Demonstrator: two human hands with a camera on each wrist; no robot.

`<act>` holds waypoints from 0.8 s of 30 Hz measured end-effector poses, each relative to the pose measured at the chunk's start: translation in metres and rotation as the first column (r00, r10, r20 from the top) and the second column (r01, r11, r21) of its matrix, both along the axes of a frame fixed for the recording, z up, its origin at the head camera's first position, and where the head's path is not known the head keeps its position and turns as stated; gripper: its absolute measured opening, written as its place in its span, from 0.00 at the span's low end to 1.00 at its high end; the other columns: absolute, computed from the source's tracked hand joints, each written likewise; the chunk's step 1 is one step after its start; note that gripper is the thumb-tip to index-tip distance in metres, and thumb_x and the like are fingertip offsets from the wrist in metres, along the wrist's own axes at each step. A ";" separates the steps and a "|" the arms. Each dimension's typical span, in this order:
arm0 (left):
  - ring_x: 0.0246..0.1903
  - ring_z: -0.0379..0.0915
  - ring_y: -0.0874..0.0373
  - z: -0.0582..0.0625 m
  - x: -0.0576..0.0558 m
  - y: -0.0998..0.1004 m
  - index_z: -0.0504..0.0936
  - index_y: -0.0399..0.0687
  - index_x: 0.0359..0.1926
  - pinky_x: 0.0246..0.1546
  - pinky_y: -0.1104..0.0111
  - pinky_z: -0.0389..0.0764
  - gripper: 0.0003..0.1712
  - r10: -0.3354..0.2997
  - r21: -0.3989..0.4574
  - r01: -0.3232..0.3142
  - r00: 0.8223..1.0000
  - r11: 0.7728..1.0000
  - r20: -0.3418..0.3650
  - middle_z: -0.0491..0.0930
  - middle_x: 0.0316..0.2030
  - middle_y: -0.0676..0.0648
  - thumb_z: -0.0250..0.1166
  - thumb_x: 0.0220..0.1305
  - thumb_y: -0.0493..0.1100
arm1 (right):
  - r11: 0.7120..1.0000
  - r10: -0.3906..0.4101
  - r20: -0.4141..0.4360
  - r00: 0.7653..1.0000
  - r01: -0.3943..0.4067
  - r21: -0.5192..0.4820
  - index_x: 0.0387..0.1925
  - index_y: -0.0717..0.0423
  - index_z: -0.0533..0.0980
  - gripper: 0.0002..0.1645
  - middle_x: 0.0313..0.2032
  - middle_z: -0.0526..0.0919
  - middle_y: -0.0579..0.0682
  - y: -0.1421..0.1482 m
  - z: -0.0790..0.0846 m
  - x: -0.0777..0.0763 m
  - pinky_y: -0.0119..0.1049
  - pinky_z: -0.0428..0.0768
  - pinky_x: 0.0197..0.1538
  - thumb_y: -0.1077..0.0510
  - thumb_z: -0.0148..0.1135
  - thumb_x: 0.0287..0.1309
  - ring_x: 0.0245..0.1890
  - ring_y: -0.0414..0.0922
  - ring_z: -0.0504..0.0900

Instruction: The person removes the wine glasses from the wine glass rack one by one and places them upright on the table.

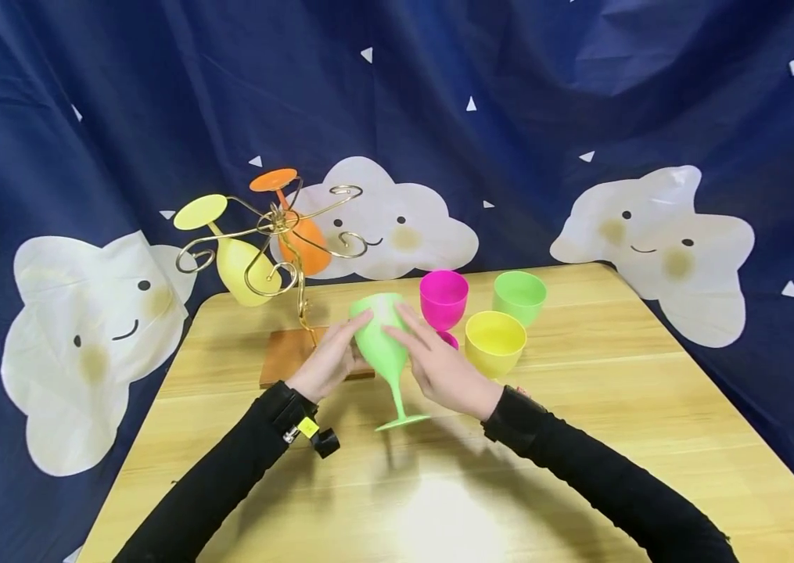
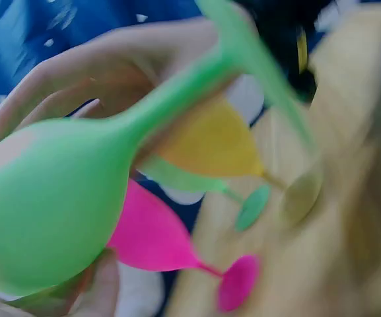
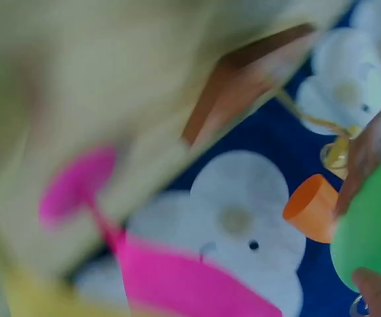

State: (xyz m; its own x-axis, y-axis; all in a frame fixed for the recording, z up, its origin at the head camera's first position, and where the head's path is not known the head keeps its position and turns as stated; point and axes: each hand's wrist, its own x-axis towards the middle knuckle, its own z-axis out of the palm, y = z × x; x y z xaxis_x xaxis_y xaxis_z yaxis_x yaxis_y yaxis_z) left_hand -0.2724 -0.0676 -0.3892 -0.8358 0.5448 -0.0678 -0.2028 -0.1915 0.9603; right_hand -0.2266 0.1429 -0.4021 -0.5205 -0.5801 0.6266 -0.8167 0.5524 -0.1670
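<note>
A light green goblet point(image 1: 384, 344) is held up above the table, bowl uppermost and slightly tilted. My left hand point(image 1: 329, 360) grips its bowl from the left, and my right hand point(image 1: 444, 367) holds the bowl from the right. In the left wrist view the green goblet point(image 2: 51, 198) fills the near left, with fingers on both sides of the bowl. Just behind the hands stands a gold wire rack point(image 1: 291, 227) on a brown wooden base point(image 1: 284, 356). From its arms hang a yellow goblet point(image 1: 242, 266) and an orange goblet point(image 1: 305, 238), both upside down.
Right of the hands stand a magenta goblet point(image 1: 443, 301), a yellow goblet point(image 1: 495, 344) and another green goblet point(image 1: 519, 295), all upright. They share the light wooden table point(image 1: 615, 407). A dark blue curtain point(image 1: 530, 94) with cloud faces hangs behind.
</note>
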 end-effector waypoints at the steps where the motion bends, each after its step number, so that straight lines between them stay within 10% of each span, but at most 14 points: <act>1: 0.51 0.75 0.52 0.003 -0.001 0.003 0.61 0.40 0.66 0.54 0.57 0.77 0.32 0.050 -0.013 -0.051 0.998 0.999 -0.050 0.73 0.55 0.42 0.55 0.70 0.54 | 0.995 -0.016 0.078 0.997 0.023 -0.096 0.69 0.62 0.59 0.40 0.72 0.52 0.63 0.000 0.001 0.002 0.34 0.77 0.54 0.76 0.52 0.52 0.62 0.53 0.70; 6: 0.56 0.71 0.50 0.007 -0.002 0.023 0.59 0.45 0.65 0.56 0.58 0.75 0.36 0.218 -0.072 -0.252 0.924 0.965 -0.315 0.71 0.58 0.42 0.66 0.62 0.48 | 0.852 0.067 0.441 0.895 0.179 -0.492 0.73 0.54 0.52 0.44 0.69 0.62 0.54 -0.005 0.006 0.007 0.39 0.81 0.48 0.71 0.56 0.58 0.59 0.50 0.74; 12: 0.55 0.70 0.51 -0.010 -0.002 0.041 0.55 0.50 0.65 0.56 0.54 0.73 0.44 0.210 -0.134 -0.316 0.837 0.939 -0.506 0.70 0.58 0.47 0.73 0.55 0.46 | 0.789 -0.037 0.525 0.850 0.347 -0.507 0.74 0.52 0.47 0.57 0.63 0.68 0.56 -0.014 -0.001 0.002 0.41 0.82 0.48 0.62 0.71 0.52 0.53 0.49 0.78; 24: 0.59 0.66 0.50 -0.050 -0.009 0.048 0.52 0.47 0.67 0.60 0.50 0.70 0.52 0.143 -0.249 -0.339 0.806 0.907 -0.575 0.66 0.60 0.43 0.76 0.49 0.49 | 0.744 -0.104 0.581 0.807 0.450 -0.493 0.73 0.57 0.47 0.56 0.66 0.61 0.62 -0.016 -0.039 -0.001 0.46 0.76 0.57 0.67 0.70 0.51 0.63 0.56 0.68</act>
